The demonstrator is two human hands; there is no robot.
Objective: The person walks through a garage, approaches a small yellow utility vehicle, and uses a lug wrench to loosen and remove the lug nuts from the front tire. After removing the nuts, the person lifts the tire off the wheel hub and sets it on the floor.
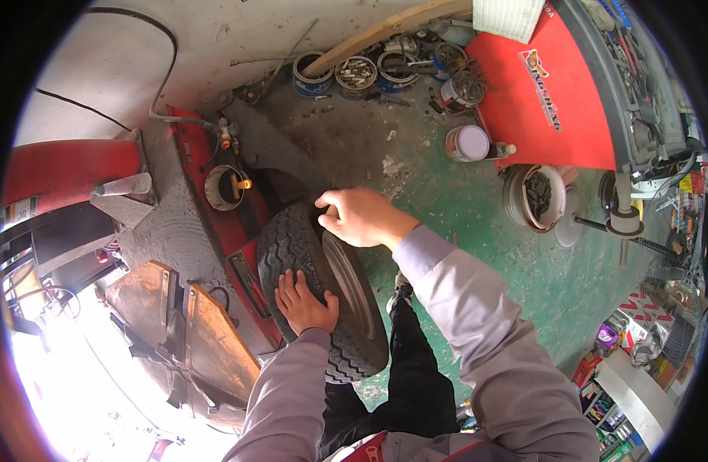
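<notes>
A black tyre (354, 346) on a silver-grey metal rim (352, 289) stands upright in front of me, leaning against a red machine (246, 266). My left hand (304, 302) lies on its tread, fingers spread and flat. At the tyre's far upper edge is my right hand (362, 217), its fingers curled and drawn together close to the sidewall. Whatever those fingertips hold, if anything, is too small or hidden to make out. Just beyond the tyre, an open round can (224, 189) with a yellow-handled tool in it sits on the machine.
Several open tins of metal bits, among them a tin (355, 75), line the wall. A lidded bucket (468, 144) stands near a red cabinet (546, 92). To the right, a wheel rim (535, 198) holds dark pieces. An orange-brown panel (219, 339) is at my left. The floor is worn green.
</notes>
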